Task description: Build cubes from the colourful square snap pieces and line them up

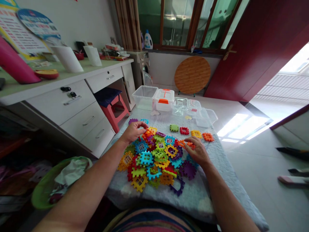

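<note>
A heap of colourful square plastic building tiles (154, 159) lies on a pale blue quilted cloth (205, 190) over a low table. My left hand (134, 130) rests on the far left edge of the heap, its fingers curled and pinching an orange tile (149, 131). My right hand (196, 149) lies on the right side of the heap, its fingers closed on an orange tile (186, 144). A green tile (174, 128), a red tile (184, 130), a yellow tile (196, 133) and another orange tile (208, 137) sit apart in a row beyond the heap.
Clear plastic boxes (145, 96), one with an orange-handled lid (164, 100), stand at the cloth's far end. A white desk with drawers (79, 106) and a pink stool (113, 109) are at left. A green basin (51, 187) sits on the floor lower left.
</note>
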### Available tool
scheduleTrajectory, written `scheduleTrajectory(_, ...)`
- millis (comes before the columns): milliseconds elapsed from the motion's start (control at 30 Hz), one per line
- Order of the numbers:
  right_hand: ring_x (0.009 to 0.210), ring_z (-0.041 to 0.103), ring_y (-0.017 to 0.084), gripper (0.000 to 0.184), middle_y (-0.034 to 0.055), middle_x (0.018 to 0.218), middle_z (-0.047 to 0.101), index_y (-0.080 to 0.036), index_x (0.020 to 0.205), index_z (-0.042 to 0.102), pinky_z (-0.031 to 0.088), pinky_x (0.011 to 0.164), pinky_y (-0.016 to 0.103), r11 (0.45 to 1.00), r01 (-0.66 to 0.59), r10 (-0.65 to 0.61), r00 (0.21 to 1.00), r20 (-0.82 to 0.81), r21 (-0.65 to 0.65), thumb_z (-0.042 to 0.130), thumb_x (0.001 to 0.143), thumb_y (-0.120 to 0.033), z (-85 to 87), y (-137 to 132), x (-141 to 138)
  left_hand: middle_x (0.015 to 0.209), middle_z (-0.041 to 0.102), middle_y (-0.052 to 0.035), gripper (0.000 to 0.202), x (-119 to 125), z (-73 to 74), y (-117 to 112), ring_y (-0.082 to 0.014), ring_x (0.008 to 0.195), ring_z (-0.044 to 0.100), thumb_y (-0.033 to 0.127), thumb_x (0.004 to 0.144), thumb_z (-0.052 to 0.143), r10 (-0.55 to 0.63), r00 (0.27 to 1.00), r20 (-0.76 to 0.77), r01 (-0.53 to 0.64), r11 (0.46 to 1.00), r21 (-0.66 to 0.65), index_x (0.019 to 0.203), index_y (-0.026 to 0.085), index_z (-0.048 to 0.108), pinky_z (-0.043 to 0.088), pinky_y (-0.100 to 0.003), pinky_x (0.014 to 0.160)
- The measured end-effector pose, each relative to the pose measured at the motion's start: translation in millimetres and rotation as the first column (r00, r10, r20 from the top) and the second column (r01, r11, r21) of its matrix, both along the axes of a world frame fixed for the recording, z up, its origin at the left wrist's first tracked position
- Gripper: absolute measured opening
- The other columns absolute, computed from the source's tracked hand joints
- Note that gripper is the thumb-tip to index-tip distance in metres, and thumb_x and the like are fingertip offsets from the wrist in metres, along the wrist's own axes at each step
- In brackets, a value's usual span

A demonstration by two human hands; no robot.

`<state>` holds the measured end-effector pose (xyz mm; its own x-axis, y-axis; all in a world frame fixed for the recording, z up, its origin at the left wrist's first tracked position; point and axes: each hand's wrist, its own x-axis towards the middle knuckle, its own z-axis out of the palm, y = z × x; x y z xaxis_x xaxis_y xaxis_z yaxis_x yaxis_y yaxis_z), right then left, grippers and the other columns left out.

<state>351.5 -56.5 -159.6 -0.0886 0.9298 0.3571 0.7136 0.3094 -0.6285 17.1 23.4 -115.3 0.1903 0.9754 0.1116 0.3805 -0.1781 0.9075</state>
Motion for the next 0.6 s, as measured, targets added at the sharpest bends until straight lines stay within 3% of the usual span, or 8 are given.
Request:
scheduleTrajectory(133,0.096,0.06,0.024,0.016,0.0072,0.097,0.066,-0.022,0.093,0.068,0.046,0.091,0.041,1.0,-0.002,0.002,1.0,-0.013,0.005,0.057,0.083,-0.031,0.9,0,-1,0.083,0.068,-0.0041,0.022,17,11.6,-18,-0.0137,0.063,0.057,0.034,0.073,0.067,-0.01,0.999,0.039,0.008,0.998,0.058,0.085,0.015,0.067,0.045,-0.026,0.059)
scheduleTrajectory(233,0.104,0.058,0.025,0.019,0.0078,0.105,0.066,-0.023,0.099,0.067,0.043,0.097,0.044,1.0,-0.008,0.009,0.999,-0.053,0.011,0.059,0.084,-0.033,5.4,-1,-5,0.091,0.066,-0.0045,0.01,40,18.3,-36,-0.0156,0.076,0.061,0.024,0.078,0.061,-0.104,0.994,0.03,0.096,0.974,0.206,0.084,0.017,0.063,0.05,-0.027,0.07)
scheduleTrajectory(333,0.117,0.053,0.027,0.035,0.0076,0.12,0.062,-0.025,0.116,0.062,0.039,0.105,0.047,0.997,-0.071,0.068,0.993,-0.092,-0.029,0.062,0.084,-0.042,13.2,-4,-15,0.092,0.064,-0.0047,0.01,65,21.4,-50,-0.0179,0.09,0.061,0.011,0.077,0.056,-0.224,0.969,-0.107,0.247,0.914,0.322,0.079,0.019,0.061,0.05,-0.031,0.085)
scheduleTrajectory(500,0.123,0.048,0.028,0.058,0.0077,0.127,0.059,-0.027,0.13,0.055,0.04,0.106,0.047,0.975,-0.208,0.203,0.976,-0.073,-0.081,0.069,0.08,-0.051,22.5,-9,-34,0.11,0.062,-0.007,0.03,82,23.4,-57,-0.0215,0.109,0.058,0.001,0.071,0.055,-0.411,0.811,-0.415,0.541,0.797,0.267,0.09,0.021,0.067,0.045,-0.035,0.099)
scheduleTrajectory(600,0.122,0.047,0.028,0.059,0.0074,0.127,0.059,-0.028,0.133,0.053,0.039,0.106,0.048,0.963,-0.258,0.256,0.966,-0.036,-0.079,0.07,0.08,-0.048,23.3,-11,-38,0.116,0.062,-0.0059,0.04,67,31.7,-52,-0.0215,0.113,0.057,0.0,0.069,0.049,-0.399,0.793,-0.46,0.546,0.8,0.247,0.098,0.022,0.067,0.043,-0.035,0.104)
